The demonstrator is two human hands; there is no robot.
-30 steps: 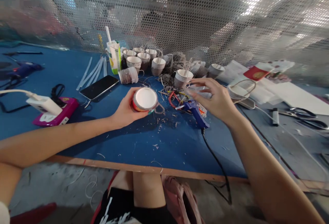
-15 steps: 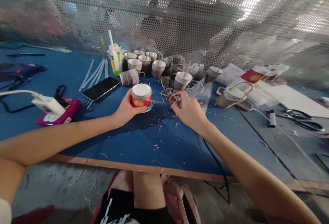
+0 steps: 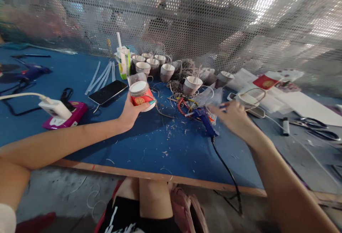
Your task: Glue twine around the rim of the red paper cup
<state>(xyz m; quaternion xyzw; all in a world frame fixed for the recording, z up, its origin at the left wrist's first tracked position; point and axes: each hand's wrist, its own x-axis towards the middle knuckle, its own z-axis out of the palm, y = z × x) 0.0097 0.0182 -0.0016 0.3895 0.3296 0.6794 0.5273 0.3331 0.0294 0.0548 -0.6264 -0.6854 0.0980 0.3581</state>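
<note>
My left hand (image 3: 130, 113) is wrapped round a small white cup (image 3: 139, 87) with a red band and a gold emblem, tilted a little above the blue table. A thin brown cord (image 3: 162, 113) trails from the cup's right side. My right hand (image 3: 231, 117), smeared by motion, is over the right part of the table, near a cord-wrapped cup with a handle (image 3: 249, 97). Whether its fingers hold anything is unclear. Left of it lies a blue glue gun (image 3: 207, 120), beside red-handled pliers (image 3: 181, 106).
Several cord-wrapped cups (image 3: 167, 72) and tangled cord stand at the back by a mesh screen. A phone (image 3: 108, 92), clear sticks, a drink carton (image 3: 124, 62) and a pink power strip (image 3: 80, 112) are left. Scissors (image 3: 315, 123) and red paper (image 3: 265, 82) lie right.
My right hand has let go of the cord and moved right, uncovering the glue gun. My left hand has shifted slightly left with the red-banded cup, whose cord now hangs loose.
</note>
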